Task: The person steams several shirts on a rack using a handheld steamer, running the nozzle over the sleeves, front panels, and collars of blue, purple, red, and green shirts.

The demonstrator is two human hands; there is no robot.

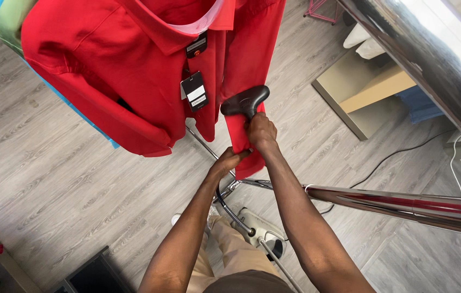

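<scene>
A red long-sleeved shirt [106,65] with a dark hang tag [194,91] hangs from a rail. One red sleeve [249,49] drops down the middle. My right hand [261,132] grips the handle of a black garment steamer head [245,101], which is pressed against that sleeve. Just below, my left hand [228,160] pinches the sleeve's lower end and holds it taut. A ribbed grey hose [231,210] runs from under my hands down to the steamer base [266,234] on the floor by my legs.
A chrome rack bar [404,203] crosses at the right, and a thicker chrome pole [431,49] slants across the top right. Blue and green garments [8,21] hang at the top left. A wooden bench [377,87] and a black cable [393,157] lie on the grey plank floor.
</scene>
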